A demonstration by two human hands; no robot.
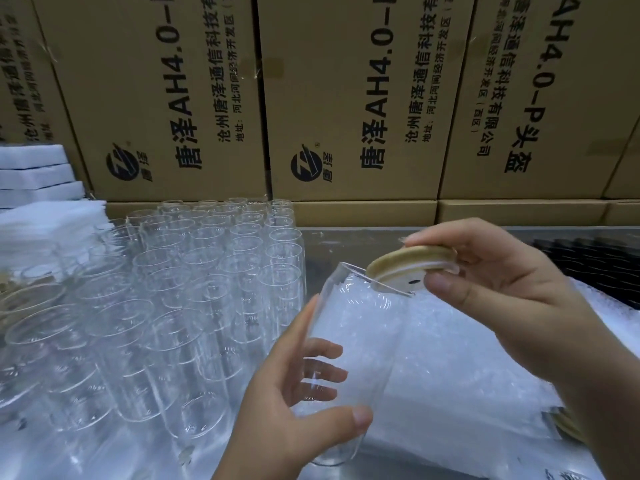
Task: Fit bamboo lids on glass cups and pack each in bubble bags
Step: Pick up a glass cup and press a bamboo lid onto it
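Note:
My left hand (pixel 291 403) grips a clear glass cup (pixel 360 327) around its lower half, holding it tilted above the table. A round bamboo lid (pixel 408 263) with a small straw hole is pinched in my right hand (pixel 498 282), thumb below and fingers on top. The lid is tilted and its lower edge touches the cup's rim at the right. A stack of bubble bags (pixel 460 368) lies under and behind the cup.
Several rows of empty glass cups (pixel 194 271) stand at the left on the metal table (pixel 346 237). White foam sheets (pixel 38 188) are piled at the far left. Cardboard boxes (pixel 346 98) form a wall behind. A dark tray (pixel 595 265) sits at the right.

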